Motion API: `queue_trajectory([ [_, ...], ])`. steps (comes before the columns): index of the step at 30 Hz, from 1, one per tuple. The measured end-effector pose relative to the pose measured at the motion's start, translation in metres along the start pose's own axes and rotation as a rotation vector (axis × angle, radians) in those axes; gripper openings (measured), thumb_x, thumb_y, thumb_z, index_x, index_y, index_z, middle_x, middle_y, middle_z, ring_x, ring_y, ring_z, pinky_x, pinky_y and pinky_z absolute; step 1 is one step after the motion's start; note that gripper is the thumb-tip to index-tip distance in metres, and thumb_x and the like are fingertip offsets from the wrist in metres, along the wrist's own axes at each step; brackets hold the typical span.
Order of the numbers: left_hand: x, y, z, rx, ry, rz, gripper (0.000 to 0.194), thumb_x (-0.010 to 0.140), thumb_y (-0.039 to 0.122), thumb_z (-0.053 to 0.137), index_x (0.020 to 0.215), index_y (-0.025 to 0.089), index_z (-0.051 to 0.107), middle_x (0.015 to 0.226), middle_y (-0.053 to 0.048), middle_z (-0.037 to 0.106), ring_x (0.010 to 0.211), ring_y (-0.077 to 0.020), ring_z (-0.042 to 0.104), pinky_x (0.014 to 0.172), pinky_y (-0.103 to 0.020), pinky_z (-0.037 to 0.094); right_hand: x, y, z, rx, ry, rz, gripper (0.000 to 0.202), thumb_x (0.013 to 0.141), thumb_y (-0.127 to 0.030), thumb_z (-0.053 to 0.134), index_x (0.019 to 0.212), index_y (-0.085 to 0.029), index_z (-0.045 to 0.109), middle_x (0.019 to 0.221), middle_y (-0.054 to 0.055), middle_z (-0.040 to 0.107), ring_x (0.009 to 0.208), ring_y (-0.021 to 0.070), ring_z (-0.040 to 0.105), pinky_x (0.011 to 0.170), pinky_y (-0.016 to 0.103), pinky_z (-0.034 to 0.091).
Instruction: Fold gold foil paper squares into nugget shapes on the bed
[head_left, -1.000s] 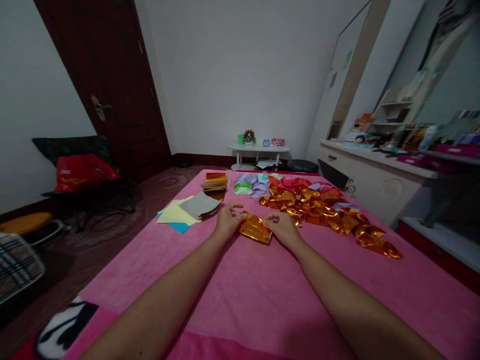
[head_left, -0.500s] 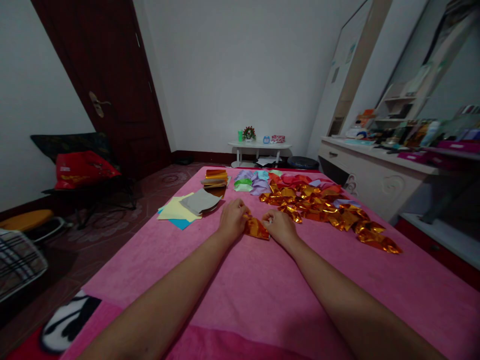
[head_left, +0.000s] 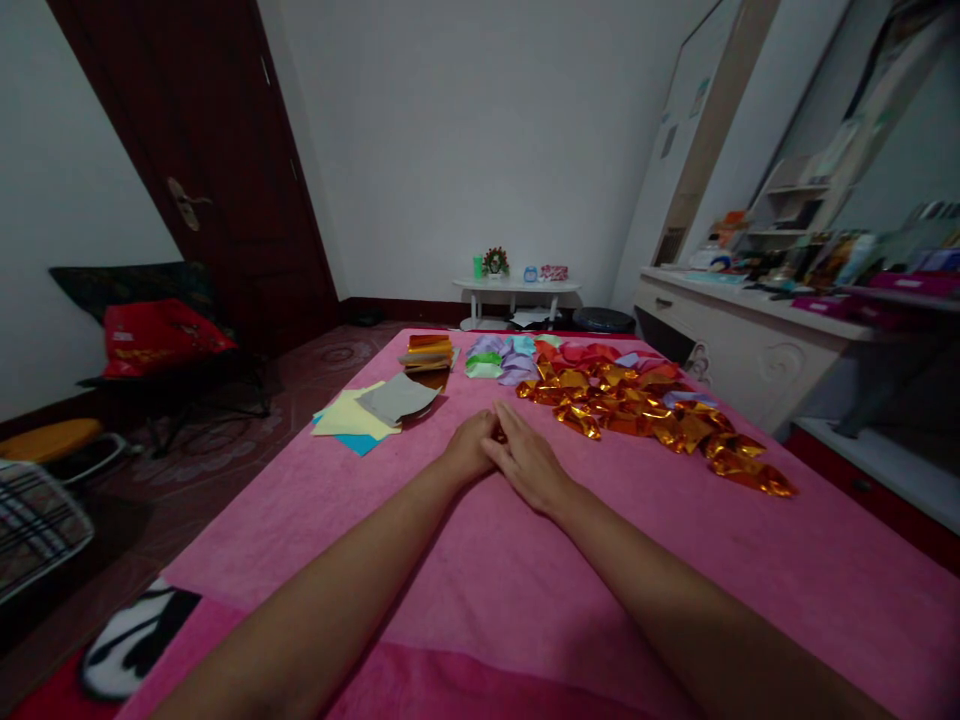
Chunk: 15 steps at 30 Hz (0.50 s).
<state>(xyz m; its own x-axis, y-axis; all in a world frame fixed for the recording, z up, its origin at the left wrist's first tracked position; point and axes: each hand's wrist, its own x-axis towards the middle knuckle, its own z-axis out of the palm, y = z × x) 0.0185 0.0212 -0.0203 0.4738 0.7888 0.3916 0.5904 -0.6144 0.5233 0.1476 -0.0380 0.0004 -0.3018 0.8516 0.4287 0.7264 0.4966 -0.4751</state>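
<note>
Over the middle of the pink cloth, my two hands meet. My left hand [head_left: 472, 445] is closed, and only a tiny dark-orange bit of the foil sheet [head_left: 501, 434] shows between the hands. My right hand [head_left: 529, 465] lies against its fingers with its own fingers stretched forward and the thumb apart. The rest of the foil is hidden. Beyond them to the right lies a heap of crumpled, shiny orange foil pieces [head_left: 622, 400]. Ahead are purple and green crumpled papers [head_left: 495, 358].
To the left are a grey sheet [head_left: 399, 398], yellow paper [head_left: 349, 413], blue paper [head_left: 360, 442] and a stack of orange foil [head_left: 429, 345]. The pink cloth [head_left: 450, 590] spreads beneath. A dresser [head_left: 735, 320] stands right, a small white table [head_left: 517, 286] at the back wall.
My right hand has moved left and flattened out against my left hand. The orange foil sheet, plainly seen between the hands before, is now almost wholly covered. The view has shifted slightly.
</note>
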Motion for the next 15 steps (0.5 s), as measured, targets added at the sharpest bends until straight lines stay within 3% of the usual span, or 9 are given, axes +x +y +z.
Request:
queue_trajectory([
  [3, 0.002, -0.005, -0.004, -0.115, -0.034, 0.032, 0.026, 0.060, 0.016, 0.067, 0.086, 0.015, 0.066, 0.080, -0.004, 0.062, 0.072, -0.0175, 0.054, 0.066, -0.026, 0.044, -0.007, -0.007, 0.011, 0.006, -0.178, 0.073, 0.085, 0.086, -0.059, 0.041, 0.149, -0.011, 0.011, 0.154, 0.016, 0.018, 0.142, 0.0277, 0.014, 0.112, 0.046, 0.020],
  [6, -0.001, -0.007, -0.014, -0.279, -0.117, 0.057, 0.022, 0.061, 0.022, 0.070, 0.081, 0.014, 0.066, 0.074, -0.002, 0.060, 0.067, -0.0143, 0.052, 0.061, -0.023, 0.044, -0.016, -0.002, 0.008, -0.114, -0.273, 0.112, 0.099, 0.080, -0.070, 0.042, 0.149, -0.007, 0.010, 0.154, 0.019, 0.011, 0.142, 0.0308, 0.009, 0.113, 0.048, 0.016],
  [10, -0.003, -0.014, -0.027, -0.461, -0.226, -0.020, 0.024, 0.061, 0.020, 0.070, 0.084, 0.014, 0.068, 0.072, -0.002, 0.061, 0.062, -0.0120, 0.052, 0.058, -0.021, 0.044, -0.032, 0.012, -0.015, -0.245, -0.358, 0.086, 0.096, 0.079, -0.073, 0.039, 0.147, -0.007, 0.023, 0.152, 0.019, 0.018, 0.141, 0.0317, 0.015, 0.113, 0.046, 0.015],
  [13, -0.002, -0.020, -0.030, -0.457, -0.179, -0.113, 0.019, 0.064, 0.016, 0.064, 0.082, 0.014, 0.069, 0.070, -0.003, 0.064, 0.058, -0.0124, 0.054, 0.057, -0.023, 0.044, -0.042, 0.021, -0.030, -0.301, -0.371, 0.070, 0.089, 0.082, -0.070, 0.038, 0.146, -0.009, 0.028, 0.151, 0.018, 0.023, 0.140, 0.0315, 0.021, 0.113, 0.046, 0.018],
  [15, -0.001, -0.018, -0.028, -0.327, -0.114, -0.163, 0.016, 0.067, 0.012, 0.058, 0.078, 0.014, 0.069, 0.067, -0.004, 0.064, 0.057, -0.0133, 0.055, 0.056, -0.024, 0.043, -0.047, 0.024, -0.035, -0.326, -0.360, 0.068, 0.087, 0.083, -0.069, 0.035, 0.145, -0.010, 0.029, 0.151, 0.017, 0.023, 0.139, 0.0313, 0.022, 0.113, 0.047, 0.018],
])
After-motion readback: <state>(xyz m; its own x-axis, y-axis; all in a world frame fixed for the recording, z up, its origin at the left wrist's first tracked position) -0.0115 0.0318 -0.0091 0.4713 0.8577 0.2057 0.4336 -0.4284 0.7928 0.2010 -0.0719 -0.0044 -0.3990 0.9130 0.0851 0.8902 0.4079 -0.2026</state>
